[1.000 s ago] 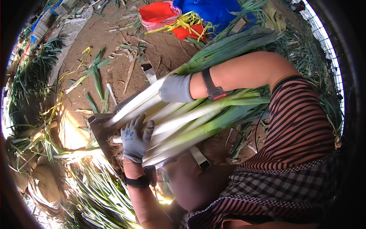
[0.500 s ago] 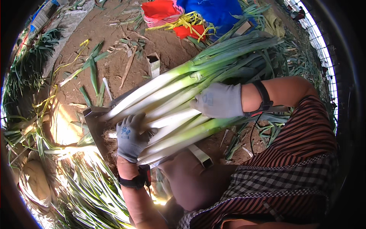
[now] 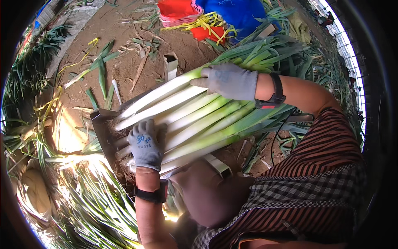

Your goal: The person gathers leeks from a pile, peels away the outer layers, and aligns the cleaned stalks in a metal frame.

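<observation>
A row of thick leeks (image 3: 178, 135) lies slanting across a metal rack, white root ends at the lower left, green leaves (image 3: 273, 52) at the upper right. My left hand (image 3: 147, 145), in a grey glove, curls over the white stalks close to their roots; its fingertips are partly hidden among them. My right hand (image 3: 228, 81), gloved too, is closed over the far stalks where white turns green. Its underside is out of sight. The rack's end plate (image 3: 103, 143) stands beside the root ends.
Metal posts (image 3: 170, 66) (image 3: 218, 166) project on either side of the rack. More leeks (image 3: 95, 199) lie at the lower left. Beyond are a pink basket (image 3: 180, 18), yellow straps (image 3: 207, 20) and a blue sheet (image 3: 234, 16). Loose leaves litter the soil (image 3: 124, 54).
My right hand has moved away and left, from the middle stalks to the far ones. My left hand has shifted slightly right, and the stalks now lie more spread out.
</observation>
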Action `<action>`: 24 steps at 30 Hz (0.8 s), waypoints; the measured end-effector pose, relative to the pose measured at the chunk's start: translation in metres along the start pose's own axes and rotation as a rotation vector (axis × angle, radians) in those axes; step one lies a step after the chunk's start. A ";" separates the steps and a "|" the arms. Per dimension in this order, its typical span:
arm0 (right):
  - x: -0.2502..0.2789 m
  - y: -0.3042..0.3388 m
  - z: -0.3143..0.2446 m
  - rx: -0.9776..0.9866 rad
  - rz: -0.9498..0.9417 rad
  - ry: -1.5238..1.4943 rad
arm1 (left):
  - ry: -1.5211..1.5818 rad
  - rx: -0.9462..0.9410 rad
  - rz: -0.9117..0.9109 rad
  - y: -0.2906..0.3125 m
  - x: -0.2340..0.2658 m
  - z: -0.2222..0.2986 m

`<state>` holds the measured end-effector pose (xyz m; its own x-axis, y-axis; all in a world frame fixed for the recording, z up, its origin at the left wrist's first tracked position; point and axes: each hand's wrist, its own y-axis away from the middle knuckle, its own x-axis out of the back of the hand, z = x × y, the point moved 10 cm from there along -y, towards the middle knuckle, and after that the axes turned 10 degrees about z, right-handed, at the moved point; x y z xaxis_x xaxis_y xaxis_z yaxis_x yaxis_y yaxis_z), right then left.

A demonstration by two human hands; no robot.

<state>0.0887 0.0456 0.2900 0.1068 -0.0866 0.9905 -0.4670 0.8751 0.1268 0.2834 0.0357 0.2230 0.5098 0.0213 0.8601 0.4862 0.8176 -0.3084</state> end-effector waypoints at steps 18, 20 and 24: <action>0.033 -0.003 -0.070 0.220 0.058 0.011 | 0.135 0.099 0.302 0.054 0.069 0.015; 0.025 0.025 -0.085 0.152 -0.199 -0.096 | 0.041 0.072 0.397 0.065 0.093 0.026; -0.026 0.072 -0.084 0.119 -0.367 0.105 | 0.114 0.056 0.378 0.093 0.090 0.029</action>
<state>0.1261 0.1511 0.2686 0.3719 -0.3286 0.8682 -0.4788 0.7334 0.4827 0.3540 0.1306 0.2835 0.7221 0.2653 0.6389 0.2114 0.7947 -0.5689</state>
